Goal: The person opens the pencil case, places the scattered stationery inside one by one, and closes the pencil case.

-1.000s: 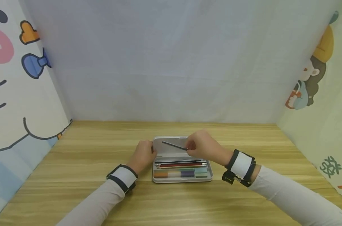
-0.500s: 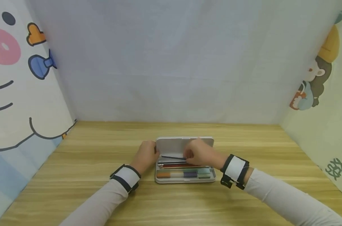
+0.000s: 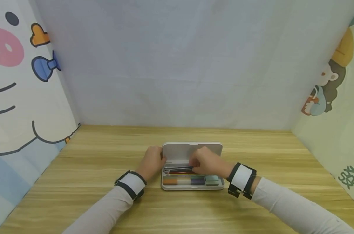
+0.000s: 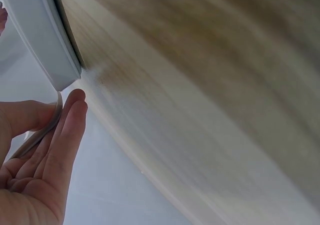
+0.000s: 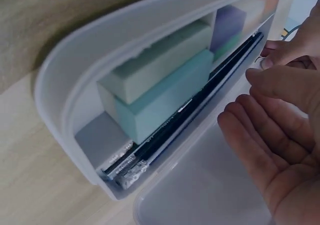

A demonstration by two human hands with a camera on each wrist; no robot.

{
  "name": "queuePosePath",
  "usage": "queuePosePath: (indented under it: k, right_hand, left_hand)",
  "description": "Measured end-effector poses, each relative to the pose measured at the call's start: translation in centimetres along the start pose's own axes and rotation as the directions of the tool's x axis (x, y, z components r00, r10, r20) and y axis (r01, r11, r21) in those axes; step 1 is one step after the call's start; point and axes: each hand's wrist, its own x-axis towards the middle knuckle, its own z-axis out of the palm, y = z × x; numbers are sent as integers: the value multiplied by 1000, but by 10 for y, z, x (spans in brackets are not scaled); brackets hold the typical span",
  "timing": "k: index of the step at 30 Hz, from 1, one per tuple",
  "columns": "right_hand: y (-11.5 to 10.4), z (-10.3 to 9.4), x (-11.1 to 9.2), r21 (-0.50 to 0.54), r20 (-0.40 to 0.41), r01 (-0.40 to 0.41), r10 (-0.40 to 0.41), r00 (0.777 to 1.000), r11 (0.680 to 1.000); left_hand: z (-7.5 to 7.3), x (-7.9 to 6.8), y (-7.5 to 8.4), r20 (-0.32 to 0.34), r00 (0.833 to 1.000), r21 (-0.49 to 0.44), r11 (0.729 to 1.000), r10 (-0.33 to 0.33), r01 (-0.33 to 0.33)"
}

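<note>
A pale pencil case [image 3: 194,188] lies on the table, its lid [image 3: 177,151] tipped up at the back. My left hand [image 3: 150,162] pinches the lid's left edge between thumb and fingers, as the left wrist view shows. Over the long back compartment is my right hand [image 3: 207,161], thumb and bent fingers apart with nothing between them in the right wrist view. Right beside its fingertips, dark pencils [image 5: 172,112] lie lengthwise in that compartment. In front, the case holds a turquoise eraser [image 5: 167,97], a pale green eraser [image 5: 160,60] and a purple block [image 5: 227,27].
A wood-grain table [image 3: 106,139] carries the case near its middle. Behind it hangs a plain pale curtain [image 3: 177,65], with cartoon-printed cloths at left and right. White-and-black straps [image 3: 243,178] circle both wrists.
My right hand has lowered a dark pencil from over the lid into the back compartment and let go of it. My left hand keeps its hold on the lid. The head view has shifted slightly.
</note>
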Motion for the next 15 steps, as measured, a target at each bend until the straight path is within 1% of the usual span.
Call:
queuePosePath:
  k: [4,11,15]
  right_hand:
    - [2,3,-2,-16,15,0,0,1000,1000]
    - [9,15,-7,-69,5,3,-2,1000,998]
    - [10,16,-6,-77,-5,16,-16,1000,997]
  left_hand:
    - [0,0,-1,-9,1000,5,1000,5,-5]
    - [2,-1,-1,1,1000,-10,1000,1,-1]
    - [1,1,-2,-16,1000,-9,1000,13,-14]
